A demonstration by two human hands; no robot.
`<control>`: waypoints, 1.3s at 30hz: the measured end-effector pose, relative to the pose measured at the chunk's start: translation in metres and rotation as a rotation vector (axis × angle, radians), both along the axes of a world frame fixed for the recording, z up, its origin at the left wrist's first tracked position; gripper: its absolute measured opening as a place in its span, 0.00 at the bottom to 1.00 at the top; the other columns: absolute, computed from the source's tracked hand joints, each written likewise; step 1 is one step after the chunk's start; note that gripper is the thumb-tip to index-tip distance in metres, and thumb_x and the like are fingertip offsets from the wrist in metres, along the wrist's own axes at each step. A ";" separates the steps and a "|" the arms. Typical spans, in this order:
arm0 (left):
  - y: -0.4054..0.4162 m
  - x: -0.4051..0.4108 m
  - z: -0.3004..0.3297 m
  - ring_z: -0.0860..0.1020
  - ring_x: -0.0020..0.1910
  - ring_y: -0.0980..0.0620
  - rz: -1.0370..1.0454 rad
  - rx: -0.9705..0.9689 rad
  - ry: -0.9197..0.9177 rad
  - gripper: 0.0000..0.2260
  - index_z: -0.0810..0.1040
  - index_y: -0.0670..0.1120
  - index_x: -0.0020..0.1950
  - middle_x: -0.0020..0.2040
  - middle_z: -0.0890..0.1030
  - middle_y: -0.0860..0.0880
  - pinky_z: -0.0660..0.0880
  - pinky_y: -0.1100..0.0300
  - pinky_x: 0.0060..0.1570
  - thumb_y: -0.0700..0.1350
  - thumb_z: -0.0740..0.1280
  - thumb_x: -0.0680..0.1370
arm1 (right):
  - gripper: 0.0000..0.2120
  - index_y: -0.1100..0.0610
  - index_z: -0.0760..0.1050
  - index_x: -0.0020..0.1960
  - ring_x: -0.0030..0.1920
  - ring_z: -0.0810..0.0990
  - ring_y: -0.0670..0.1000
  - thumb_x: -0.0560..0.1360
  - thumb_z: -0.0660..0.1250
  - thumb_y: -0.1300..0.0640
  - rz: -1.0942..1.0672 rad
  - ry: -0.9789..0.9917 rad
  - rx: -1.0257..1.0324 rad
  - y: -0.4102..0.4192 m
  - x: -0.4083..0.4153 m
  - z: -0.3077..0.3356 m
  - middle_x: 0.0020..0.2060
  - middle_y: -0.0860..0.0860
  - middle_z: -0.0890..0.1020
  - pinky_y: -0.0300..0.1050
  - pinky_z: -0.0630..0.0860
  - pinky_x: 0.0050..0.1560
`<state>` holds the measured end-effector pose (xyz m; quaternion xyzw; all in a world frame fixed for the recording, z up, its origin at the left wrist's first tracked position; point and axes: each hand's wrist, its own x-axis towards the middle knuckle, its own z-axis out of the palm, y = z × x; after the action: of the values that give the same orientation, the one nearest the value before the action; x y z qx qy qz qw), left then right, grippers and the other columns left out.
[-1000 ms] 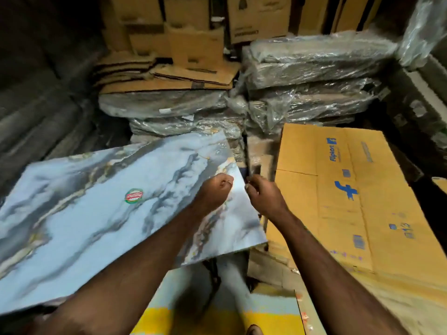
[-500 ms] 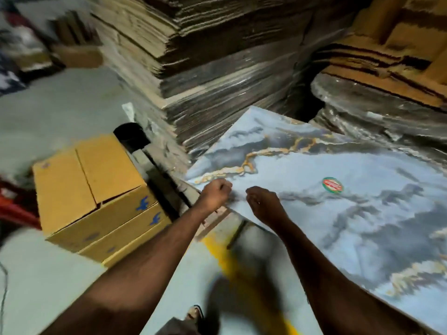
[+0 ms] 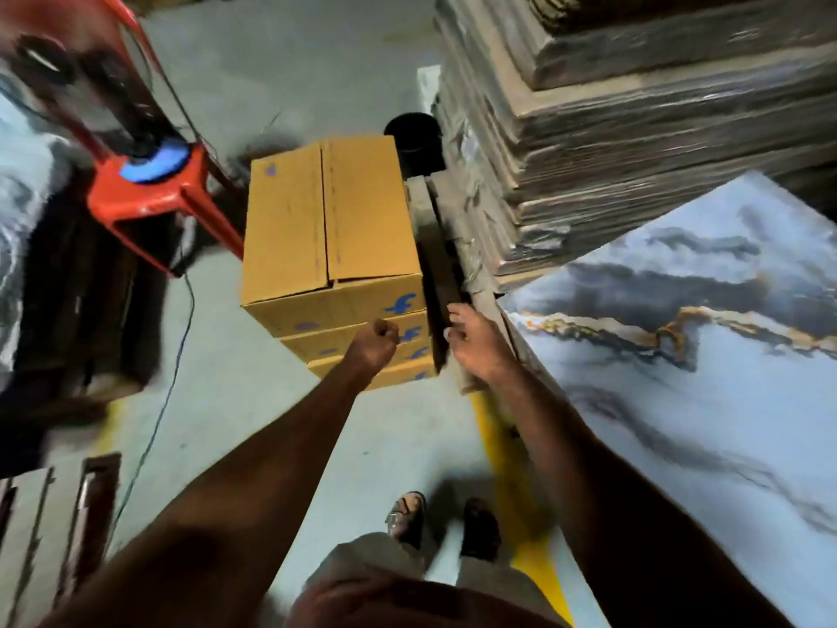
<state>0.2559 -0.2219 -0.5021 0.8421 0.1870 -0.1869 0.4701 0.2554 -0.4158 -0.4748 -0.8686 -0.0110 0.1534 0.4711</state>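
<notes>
Looking down here: left hand (image 3: 376,339) is balled into a fist in front of the stack of yellow cardboard boxes (image 3: 328,228), nothing in it that I can see. Right hand (image 3: 475,344) is at the corner of the big marble-look tile (image 3: 702,401), fingers loose, so I can't tell if it's gripping. Tall pile of flat cartons (image 3: 656,142) behind the tile. Red stool (image 3: 149,197) off left, yellow floor line (image 3: 512,469) beside the sandalled feet (image 3: 407,518).

Warehouse storeroom, stacked cardboard boxes (image 3: 333,237), tall piles of flattened cartons (image 3: 634,142), concrete floor (image 3: 253,423)
</notes>
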 end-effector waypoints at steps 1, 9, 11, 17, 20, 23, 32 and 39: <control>0.013 0.001 -0.009 0.71 0.36 0.47 0.053 0.004 0.024 0.07 0.74 0.48 0.42 0.43 0.77 0.41 0.65 0.58 0.38 0.42 0.61 0.80 | 0.21 0.61 0.70 0.71 0.61 0.79 0.58 0.78 0.63 0.66 0.032 0.017 0.008 0.005 0.010 -0.006 0.63 0.60 0.79 0.48 0.73 0.64; 0.060 0.047 -0.044 0.75 0.62 0.41 0.413 0.006 0.018 0.20 0.66 0.46 0.75 0.67 0.74 0.39 0.73 0.50 0.62 0.44 0.61 0.82 | 0.33 0.49 0.58 0.79 0.72 0.69 0.52 0.76 0.66 0.58 0.151 0.157 0.044 0.048 0.089 -0.072 0.74 0.51 0.69 0.47 0.65 0.73; 0.072 0.060 -0.051 0.71 0.68 0.42 0.452 0.026 0.033 0.24 0.62 0.47 0.78 0.72 0.70 0.40 0.69 0.51 0.68 0.46 0.61 0.82 | 0.35 0.51 0.55 0.80 0.75 0.63 0.50 0.78 0.66 0.60 0.126 0.154 0.013 0.059 0.107 -0.081 0.77 0.50 0.62 0.39 0.59 0.73; 0.125 0.108 -0.056 0.67 0.69 0.40 0.744 0.294 0.182 0.25 0.63 0.42 0.75 0.71 0.66 0.39 0.66 0.52 0.68 0.52 0.60 0.81 | 0.40 0.57 0.49 0.81 0.79 0.51 0.54 0.77 0.68 0.57 0.009 0.143 -0.073 0.084 0.143 -0.105 0.80 0.58 0.46 0.42 0.52 0.76; 0.158 0.115 -0.062 0.71 0.64 0.38 0.886 0.254 0.136 0.26 0.64 0.41 0.72 0.73 0.62 0.40 0.69 0.51 0.64 0.51 0.63 0.78 | 0.36 0.61 0.54 0.78 0.77 0.58 0.56 0.76 0.68 0.58 -0.038 0.086 -0.107 0.093 0.153 -0.110 0.77 0.60 0.58 0.42 0.57 0.72; 0.191 0.112 -0.072 0.76 0.55 0.42 0.894 0.185 0.025 0.24 0.73 0.41 0.59 0.64 0.72 0.41 0.76 0.51 0.58 0.52 0.71 0.68 | 0.32 0.62 0.59 0.76 0.71 0.67 0.57 0.76 0.67 0.59 -0.091 0.054 -0.102 0.100 0.156 -0.115 0.72 0.59 0.67 0.42 0.64 0.66; 0.218 0.110 -0.068 0.70 0.52 0.46 0.817 0.080 0.073 0.28 0.69 0.43 0.62 0.58 0.67 0.45 0.71 0.56 0.48 0.49 0.76 0.67 | 0.30 0.63 0.64 0.71 0.67 0.71 0.61 0.73 0.70 0.56 -0.337 0.258 -0.099 0.121 0.174 -0.118 0.67 0.63 0.70 0.48 0.71 0.64; 0.206 0.135 -0.023 0.75 0.58 0.42 0.998 -0.138 -0.193 0.20 0.67 0.50 0.63 0.61 0.71 0.43 0.73 0.54 0.53 0.48 0.69 0.74 | 0.30 0.63 0.61 0.73 0.67 0.70 0.56 0.76 0.67 0.53 -0.435 0.188 0.102 0.115 0.195 -0.066 0.70 0.59 0.67 0.41 0.66 0.57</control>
<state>0.3909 -0.0158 -0.5249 0.6305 0.5095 0.1269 0.5717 0.4500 -0.3007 -0.5406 -0.8075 0.2124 0.1277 0.5352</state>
